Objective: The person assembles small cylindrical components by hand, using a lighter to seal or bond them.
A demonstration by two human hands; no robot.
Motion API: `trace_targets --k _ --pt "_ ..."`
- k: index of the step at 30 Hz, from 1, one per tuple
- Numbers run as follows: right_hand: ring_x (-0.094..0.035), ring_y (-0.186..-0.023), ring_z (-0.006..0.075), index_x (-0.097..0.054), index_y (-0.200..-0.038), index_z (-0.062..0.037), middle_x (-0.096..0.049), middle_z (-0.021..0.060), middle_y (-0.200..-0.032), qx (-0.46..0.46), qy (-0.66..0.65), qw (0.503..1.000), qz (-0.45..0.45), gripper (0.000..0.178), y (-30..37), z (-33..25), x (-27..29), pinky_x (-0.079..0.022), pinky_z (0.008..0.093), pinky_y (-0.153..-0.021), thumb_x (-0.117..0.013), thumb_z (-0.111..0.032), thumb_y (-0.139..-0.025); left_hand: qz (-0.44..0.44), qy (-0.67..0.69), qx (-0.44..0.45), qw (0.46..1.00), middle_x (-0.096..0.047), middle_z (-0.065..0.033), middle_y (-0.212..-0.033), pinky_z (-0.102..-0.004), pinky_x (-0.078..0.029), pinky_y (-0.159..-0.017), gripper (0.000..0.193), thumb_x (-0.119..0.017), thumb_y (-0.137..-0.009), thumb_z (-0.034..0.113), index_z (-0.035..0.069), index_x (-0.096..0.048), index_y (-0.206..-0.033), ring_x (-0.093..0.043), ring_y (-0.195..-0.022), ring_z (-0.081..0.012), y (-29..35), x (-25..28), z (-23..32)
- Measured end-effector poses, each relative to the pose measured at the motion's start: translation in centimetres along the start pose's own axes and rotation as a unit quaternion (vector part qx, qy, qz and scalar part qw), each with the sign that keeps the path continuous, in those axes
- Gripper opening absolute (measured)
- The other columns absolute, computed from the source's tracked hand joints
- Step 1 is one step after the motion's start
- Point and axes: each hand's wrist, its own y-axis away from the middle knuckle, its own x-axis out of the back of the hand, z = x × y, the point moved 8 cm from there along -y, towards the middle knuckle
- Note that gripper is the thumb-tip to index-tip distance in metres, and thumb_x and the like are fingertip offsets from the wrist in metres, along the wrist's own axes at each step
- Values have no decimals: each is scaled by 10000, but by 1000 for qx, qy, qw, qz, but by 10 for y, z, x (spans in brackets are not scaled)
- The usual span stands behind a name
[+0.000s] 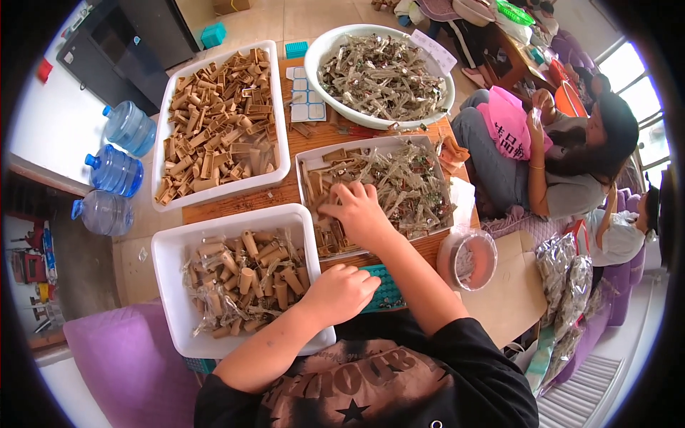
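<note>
— Okay, grip state?
— Right hand (pixel 359 216): fingers bent, partly spread, down among the tan pieces (pixel 329 233) in the shallow tray (pixel 360 145). Can't tell if it's pinching one; fingertips partly hidden. Left hand (pixel 342 291): loosely curled, back up, underside hidden, so can't tell there either.
— Where's the stuff?
— Tan pieces under and left of the right fingers. Clear-wrapped bits (pixel 408 175) just right of that hand, same tray. White tub (pixel 171 285) with tan tubes (pixel 250 282) left of the left hand; teal perforated tray (pixel 385 287) just beside it, on its right.
— Doing it well?
— I'd say: one piece, light pinch on its sides, lift straight up so neighbours don't drag. Better to work the tan side; the wrapped bits look tangly. Left hand could come nearer, palm turned up, to receive.
</note>
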Motion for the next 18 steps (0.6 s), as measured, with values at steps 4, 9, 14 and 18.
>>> trace_targets --k 4,9,14,18 --pt "-470 -964 261 -699 -975 -202 -523 25 -1013 -49 -58 997 19 360 -2 9 14 -371 413 -863 -561 -15 -700 -13 -31 2 999 -584 -30 -719 -325 -469 -645 92 -626 -797 144 96 -640 -874 -603 -690 -205 2 0 0" --pt "-473 -954 260 -697 -987 -207 -529 28 -1000 -1 -128 991 -34 375 7 -2 13 -374 412 -860 -550 -4 -708 -22 -43 4 999 -578 -22 -718 -326 -465 -646 97 -630 -784 144 106 -630 -873 -599 -682 -198 3 -2 0" --pt "-471 -949 291 -659 -1105 -225 -517 59 -1023 -51 1 999 -4 483 18 -7 -2 -386 423 -853 -526 15 -707 -16 -63 -20 998 -568 -14 -723 -321 -458 -641 103 -634 -773 150 111 -616 -867 -591 -686 -186 2 -3 5" --pt "-467 -930 281 -672 -1089 -224 -513 49 -991 -72 -84 994 8 469 18 0 8 -372 420 -854 -512 13 -717 -35 -73 -10 997 -562 -9 -731 -312 -452 -650 97 -629 -777 153 120 -615 -867 -588 -702 -176 4 -4 4"
